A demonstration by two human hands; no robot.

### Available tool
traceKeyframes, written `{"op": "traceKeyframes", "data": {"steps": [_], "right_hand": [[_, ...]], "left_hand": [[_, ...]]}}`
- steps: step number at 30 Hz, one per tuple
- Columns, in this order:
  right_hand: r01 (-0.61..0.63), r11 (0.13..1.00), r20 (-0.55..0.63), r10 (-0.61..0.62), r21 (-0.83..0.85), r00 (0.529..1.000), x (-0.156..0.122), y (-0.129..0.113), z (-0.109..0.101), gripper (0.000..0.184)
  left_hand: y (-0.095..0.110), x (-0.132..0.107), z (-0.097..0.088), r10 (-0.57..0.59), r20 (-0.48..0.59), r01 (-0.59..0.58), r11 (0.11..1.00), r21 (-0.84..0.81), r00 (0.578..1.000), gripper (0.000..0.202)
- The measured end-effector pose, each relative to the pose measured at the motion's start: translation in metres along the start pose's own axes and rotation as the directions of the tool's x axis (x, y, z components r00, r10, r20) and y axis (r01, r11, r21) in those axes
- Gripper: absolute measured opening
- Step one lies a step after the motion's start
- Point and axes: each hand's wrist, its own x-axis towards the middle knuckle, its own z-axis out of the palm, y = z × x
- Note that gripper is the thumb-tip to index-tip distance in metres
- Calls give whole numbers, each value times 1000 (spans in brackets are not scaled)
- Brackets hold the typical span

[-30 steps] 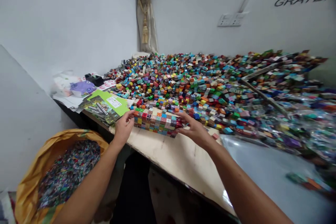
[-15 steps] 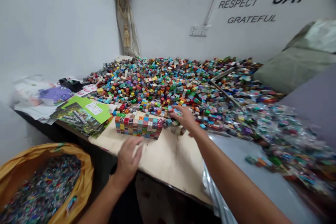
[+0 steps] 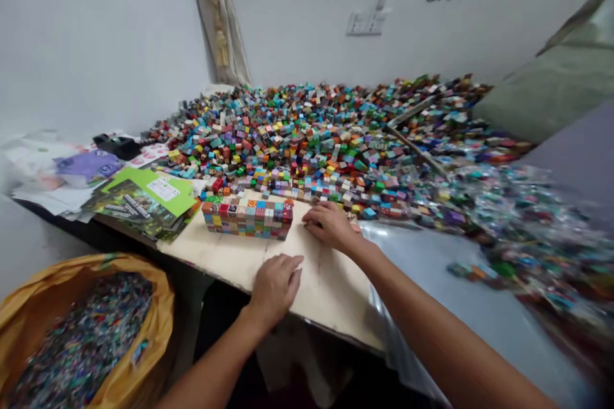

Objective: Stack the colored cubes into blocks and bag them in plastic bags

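Note:
A long block stack [image 3: 247,222] of small printed cubes in many colours stands on the pale wooden tabletop [image 3: 225,262]. My right hand [image 3: 330,225] lies just right of the stack, its fingers curled down over a few small blocks that it mostly hides. Close to the table's front edge is my left hand [image 3: 275,284], palm down, thumb apart from loosely bent fingers, with nothing seen in it. Behind both hands spreads a big heap of loose coloured blocks [image 3: 288,140].
Green cards and leaflets [image 3: 144,198] lie left, near a black tape dispenser [image 3: 116,146]. A yellow sack [image 3: 163,307] of small wrapped pieces stands below the edge. Clear plastic bags [image 3: 426,268] cover the right side. An angled metal bar [image 3: 417,150] rests on the heap.
My right hand has drawn back from the heap's edge and curled over the small blocks beside the stack. My left hand has moved right, away from the stack's front. The view has tipped downward.

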Motion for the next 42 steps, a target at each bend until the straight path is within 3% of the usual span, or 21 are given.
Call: {"op": "traceKeyframes", "data": {"steps": [4,5,7,9,10,12,16,19,22,28,35,42], "right_hand": [[79,959,33,-91,274,995,-47,-28,-9,26],[57,938,-6,-59,342,998,-59,-33,-14,27],[-76,910,-108,130,407,986,-81,-36,-24,26],[-232,879,-171,326,417,930,-101,-32,-30,27],[-280,868,-171,375,409,911,-109,-28,-30,29],[-310,881,-114,371,357,922,-119,-21,-26,39],[-291,946,-12,295,142,955,-122,-18,-12,59],[-287,958,-20,288,26,958,-118,-24,-10,50],[-304,951,-48,302,-48,952,-117,-36,-14,41],[-209,973,-37,213,99,976,-110,-48,-17,28],[-281,869,-57,331,408,942,-127,-51,-27,21],[-188,929,-23,206,319,978,-120,-57,-16,31]], "left_hand": [[1,-3,-4,-44,2,44,996,-75,999,17],[1,-5,-5,-59,-18,57,994,-98,998,16],[4,-7,-6,-70,-71,61,991,-120,995,21],[9,-7,-5,-44,-84,35,994,-102,996,32],[12,-5,-3,-22,-63,16,996,-84,998,38],[18,4,2,10,17,-9,999,-48,1000,50],[23,27,12,-29,193,30,1000,-4,981,54],[24,34,13,-43,249,51,998,-25,967,45],[24,29,9,-39,240,54,997,-59,970,41],[26,17,9,-130,196,151,984,-96,972,44],[25,14,8,-101,202,123,988,-99,974,31],[23,13,11,-76,193,91,993,-72,978,39]]}}
